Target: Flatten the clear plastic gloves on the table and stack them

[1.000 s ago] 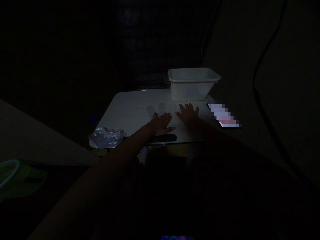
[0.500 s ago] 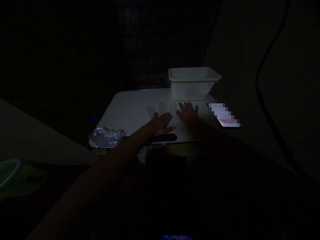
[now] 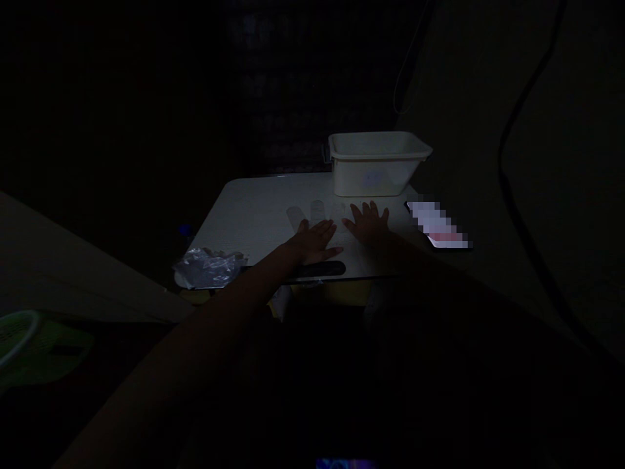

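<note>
On a white table (image 3: 263,208), my left hand (image 3: 315,241) lies flat with its fingers stretched out. It presses on what looks like a clear disposable plastic glove (image 3: 318,210), whose finger shapes show beyond the hand. My right hand (image 3: 368,223) rests palm down to the right, fingers spread, at the glove's right side. Just below my left hand lies a black handle (image 3: 322,268), like a knife's; my forearm crosses over its left part. A crumpled clear plastic bag (image 3: 209,267) sits at the table's front left corner.
A white plastic tub (image 3: 371,176) stands at the table's back right. A lit phone (image 3: 437,225), its screen blurred out, lies at the right edge. On the lower left is a green basket (image 3: 63,348). A dark cable (image 3: 512,124) hangs along the right wall. The room is very dark.
My right hand has shifted slightly to the right with its fingers a little more spread, and more of the glove's right finger shape shows. My left hand stays in place.
</note>
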A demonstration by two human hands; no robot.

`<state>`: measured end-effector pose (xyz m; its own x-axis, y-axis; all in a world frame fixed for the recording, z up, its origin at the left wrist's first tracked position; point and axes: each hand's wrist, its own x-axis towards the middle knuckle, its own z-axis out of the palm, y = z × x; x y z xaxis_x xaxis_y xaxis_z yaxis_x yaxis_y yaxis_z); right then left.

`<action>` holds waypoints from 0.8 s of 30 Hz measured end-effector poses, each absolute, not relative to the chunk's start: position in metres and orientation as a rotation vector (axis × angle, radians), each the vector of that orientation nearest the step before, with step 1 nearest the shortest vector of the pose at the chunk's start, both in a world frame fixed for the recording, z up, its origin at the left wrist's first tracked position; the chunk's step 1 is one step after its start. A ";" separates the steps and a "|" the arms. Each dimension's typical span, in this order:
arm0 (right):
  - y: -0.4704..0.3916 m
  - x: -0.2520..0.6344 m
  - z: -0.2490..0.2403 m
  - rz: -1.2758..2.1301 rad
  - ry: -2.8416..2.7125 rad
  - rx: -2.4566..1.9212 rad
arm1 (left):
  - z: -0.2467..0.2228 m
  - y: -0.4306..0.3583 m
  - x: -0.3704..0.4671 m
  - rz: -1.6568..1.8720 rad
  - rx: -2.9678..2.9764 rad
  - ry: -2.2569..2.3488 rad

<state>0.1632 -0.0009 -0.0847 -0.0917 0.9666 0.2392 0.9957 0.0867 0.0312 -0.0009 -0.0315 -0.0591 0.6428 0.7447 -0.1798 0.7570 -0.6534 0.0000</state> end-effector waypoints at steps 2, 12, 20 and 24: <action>-0.001 0.163 -0.084 -0.265 -2.213 -2.023 | -0.059 -0.031 -0.001 -0.249 2.781 1.262; -0.001 0.164 -0.088 -0.270 -2.197 -2.015 | -0.059 -0.032 -0.001 -0.221 2.764 1.264; -0.001 0.163 -0.085 -0.201 -2.196 -2.020 | -0.058 -0.031 0.000 -0.261 2.767 1.285; -0.001 0.163 -0.085 -0.217 -2.197 -2.024 | -0.058 -0.031 0.000 -0.249 2.777 1.280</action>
<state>0.1634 -0.0009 -0.0846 -0.0812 0.9755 0.2043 0.9967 0.0815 0.0070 -0.0004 -0.0314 -0.0581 0.6394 0.7482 -0.1773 0.7601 -0.6498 -0.0010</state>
